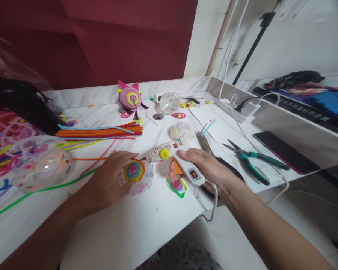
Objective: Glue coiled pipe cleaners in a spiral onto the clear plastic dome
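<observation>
Okay, spare ball: far left of the glue gun, see-through, unattached.
Stems: orange bundle, left of the gun, past the left hand.
Left hand: thumb and fingers closed around the small ball, just left of the gun.
Critter: behind the gun, leftish; looks finished to me.
Disc: against the ball, by the gun's nozzle; can't tell if it's stuck yet.
Coil: green-edged, loose below the gun, so I'd say partway done.
Right hand: wrapped around the gun, fingers at the trigger.
Scissors: right beside the gun, bit crowded.
Cord: hangs off the gun's grip, might snag.
Pliers, phone: right of the gun, out of the way.
</observation>
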### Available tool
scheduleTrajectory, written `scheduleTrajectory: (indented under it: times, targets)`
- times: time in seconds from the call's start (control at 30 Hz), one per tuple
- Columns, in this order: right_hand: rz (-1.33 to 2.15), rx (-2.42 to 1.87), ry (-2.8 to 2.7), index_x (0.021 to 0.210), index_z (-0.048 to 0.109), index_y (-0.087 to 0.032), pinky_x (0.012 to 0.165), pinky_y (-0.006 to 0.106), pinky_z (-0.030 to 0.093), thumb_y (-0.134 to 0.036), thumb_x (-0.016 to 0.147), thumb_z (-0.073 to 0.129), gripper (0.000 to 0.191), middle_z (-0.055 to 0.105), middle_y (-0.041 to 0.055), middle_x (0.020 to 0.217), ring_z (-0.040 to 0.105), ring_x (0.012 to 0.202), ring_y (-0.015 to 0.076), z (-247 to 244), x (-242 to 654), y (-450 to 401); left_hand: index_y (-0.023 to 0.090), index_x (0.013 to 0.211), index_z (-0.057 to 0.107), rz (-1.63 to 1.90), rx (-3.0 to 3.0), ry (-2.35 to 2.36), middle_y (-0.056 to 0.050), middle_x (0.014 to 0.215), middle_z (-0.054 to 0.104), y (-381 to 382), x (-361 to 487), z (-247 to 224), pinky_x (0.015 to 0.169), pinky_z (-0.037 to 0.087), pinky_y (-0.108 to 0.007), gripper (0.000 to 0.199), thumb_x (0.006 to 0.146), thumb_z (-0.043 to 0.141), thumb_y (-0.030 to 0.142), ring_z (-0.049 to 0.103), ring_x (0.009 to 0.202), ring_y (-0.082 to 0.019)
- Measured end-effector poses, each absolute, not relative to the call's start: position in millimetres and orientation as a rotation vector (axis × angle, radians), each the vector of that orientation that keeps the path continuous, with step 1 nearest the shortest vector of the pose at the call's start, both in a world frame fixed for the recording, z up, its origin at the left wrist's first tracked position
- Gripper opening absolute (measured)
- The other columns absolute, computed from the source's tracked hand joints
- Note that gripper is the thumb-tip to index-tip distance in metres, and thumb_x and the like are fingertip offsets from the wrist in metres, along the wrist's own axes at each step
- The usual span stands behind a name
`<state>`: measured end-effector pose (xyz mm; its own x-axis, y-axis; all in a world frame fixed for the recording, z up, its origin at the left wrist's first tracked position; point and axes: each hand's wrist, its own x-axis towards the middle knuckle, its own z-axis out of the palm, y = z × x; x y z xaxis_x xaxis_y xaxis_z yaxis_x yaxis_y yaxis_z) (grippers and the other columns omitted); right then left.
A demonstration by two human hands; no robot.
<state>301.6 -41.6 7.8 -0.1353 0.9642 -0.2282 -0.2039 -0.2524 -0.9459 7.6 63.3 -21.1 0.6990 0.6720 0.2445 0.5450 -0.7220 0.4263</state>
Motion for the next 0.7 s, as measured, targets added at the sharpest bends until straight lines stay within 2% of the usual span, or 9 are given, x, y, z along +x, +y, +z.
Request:
scheduleTrajectory:
  times: [0.17, 0.5, 0.7]
  targets:
    - [1.572, -1.147, -0.985, 0.073, 0.077, -0.019, 0.059, 0.029, 0.057, -0.059, 0.095, 0.070, 0.047, 0.078, 0.0094, 0.071, 0.072, 0.061, 0.0195, 7.4, 300.8, -41.4, 0.034, 0.144, 0.058, 0.595, 2.614, 0.927, -0.006, 0.146, 0.068, 64.5, 5.4, -25.1, 0.114, 0.054, -0.050, 0.056, 0.096, 0.057, 0.062, 0.067, 0.129, -0.035]
    - [1.587, -1.095, -0.946, 0.073, 0.079, -0.013, 0.067, 0.027, 0.057, -0.060, 0.088, 0.079, 0.049, 0.077, 0.0100, 0.069, 0.073, 0.066, 0.0180, -0.3, 305.2, -37.5, 0.031, 0.142, 0.058, 0.646, 2.639, 0.896, -0.007, 0.143, 0.070, 64.8, 5.3, -26.1, 0.111, 0.056, -0.049, 0.054, 0.096, 0.059, 0.057, 0.068, 0.125, -0.034]
    - [1.599, -1.059, -0.948, 0.074, 0.079, -0.013, 0.067, 0.026, 0.057, -0.059, 0.089, 0.080, 0.049, 0.077, 0.0086, 0.070, 0.074, 0.066, 0.0181, -1.6, 308.6, -39.2, 0.031, 0.143, 0.058, 0.629, 2.620, 0.910, -0.008, 0.143, 0.069, 65.0, 5.5, -25.9, 0.108, 0.057, -0.052, 0.057, 0.094, 0.056, 0.059, 0.068, 0.125, -0.036]
